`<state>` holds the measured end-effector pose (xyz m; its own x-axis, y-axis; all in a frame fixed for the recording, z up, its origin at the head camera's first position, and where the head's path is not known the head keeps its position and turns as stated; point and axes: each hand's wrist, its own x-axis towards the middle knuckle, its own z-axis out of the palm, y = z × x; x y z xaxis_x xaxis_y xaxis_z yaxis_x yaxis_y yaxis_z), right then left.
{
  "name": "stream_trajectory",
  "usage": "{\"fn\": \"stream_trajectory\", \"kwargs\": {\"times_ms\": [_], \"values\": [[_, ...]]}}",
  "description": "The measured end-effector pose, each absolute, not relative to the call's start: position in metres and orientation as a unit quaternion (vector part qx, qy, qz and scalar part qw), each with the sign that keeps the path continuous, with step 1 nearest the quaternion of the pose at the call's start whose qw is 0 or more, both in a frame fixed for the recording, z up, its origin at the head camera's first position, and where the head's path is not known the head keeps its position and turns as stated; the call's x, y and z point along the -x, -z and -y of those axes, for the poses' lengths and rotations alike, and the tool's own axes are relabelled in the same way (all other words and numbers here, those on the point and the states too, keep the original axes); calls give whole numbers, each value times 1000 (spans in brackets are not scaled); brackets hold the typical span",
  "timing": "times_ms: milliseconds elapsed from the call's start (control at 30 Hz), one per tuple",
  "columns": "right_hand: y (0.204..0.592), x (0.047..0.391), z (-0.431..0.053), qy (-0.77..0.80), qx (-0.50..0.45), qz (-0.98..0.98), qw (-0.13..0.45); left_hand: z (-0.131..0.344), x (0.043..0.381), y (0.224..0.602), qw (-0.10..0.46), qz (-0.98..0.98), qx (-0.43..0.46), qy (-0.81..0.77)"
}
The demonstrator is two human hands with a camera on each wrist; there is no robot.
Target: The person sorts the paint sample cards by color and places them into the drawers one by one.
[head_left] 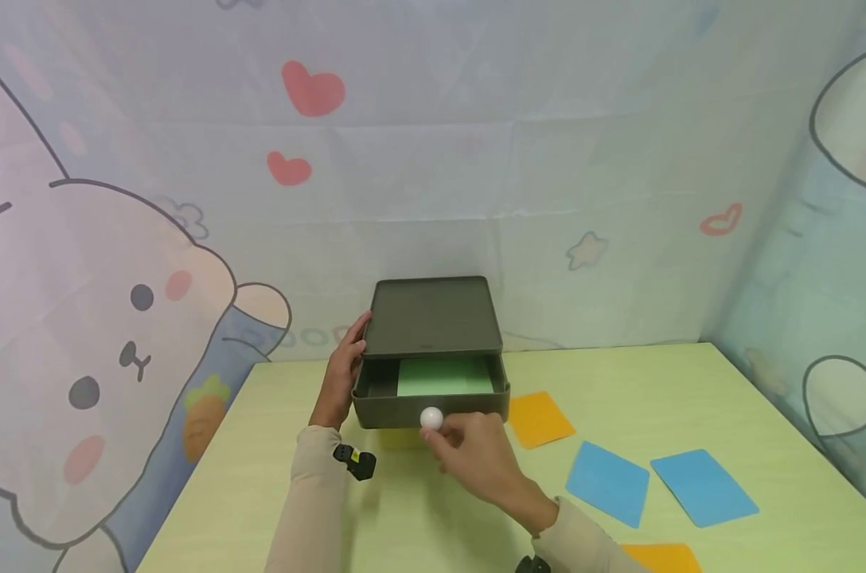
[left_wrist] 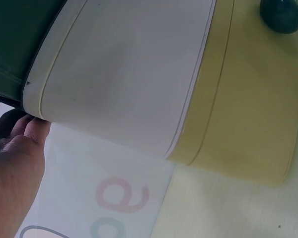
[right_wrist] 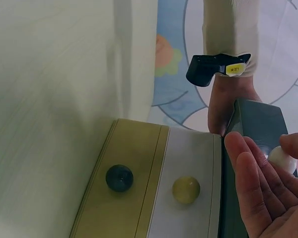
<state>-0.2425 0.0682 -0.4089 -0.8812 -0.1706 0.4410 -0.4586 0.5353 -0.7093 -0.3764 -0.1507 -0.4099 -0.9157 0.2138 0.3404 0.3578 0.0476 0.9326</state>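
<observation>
A small cabinet of stacked drawers stands before me, its dark green-grey top (head_left: 433, 314) facing up. The top drawer (head_left: 390, 410) is pulled out, and a light green paper (head_left: 443, 376) lies in it. My right hand (head_left: 479, 458) pinches the white knob (head_left: 431, 418) on that drawer's front between thumb and fingers. Along the cabinet's left side, my left hand (head_left: 343, 370) rests with its fingers extended against the wall. Lower down are a white drawer (right_wrist: 186, 158) with a yellow knob (right_wrist: 186, 189) and a yellow drawer (right_wrist: 134, 144) with a dark green knob (right_wrist: 119, 178).
To the right on the pale table (head_left: 641, 382) lie an orange paper (head_left: 540, 419), two blue papers, one nearer (head_left: 608, 483) and one farther right (head_left: 704, 487), and another orange paper (head_left: 665, 557) at the front. A printed cloth (head_left: 419, 175) hangs behind the cabinet.
</observation>
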Motion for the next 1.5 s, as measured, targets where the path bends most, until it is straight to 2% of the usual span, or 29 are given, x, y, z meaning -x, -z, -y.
{"fn": "stream_trajectory", "kwargs": {"times_ms": [667,1067,1500], "values": [[406,273,-72,-430,-164,873,164,151,376,411,48,709,209,671],[402,291,-71,-379,-164,889,201,151,377,411,37,703,203,681],[401,299,-70,-384,-147,892,187,152,378,411,41,694,208,687]]}}
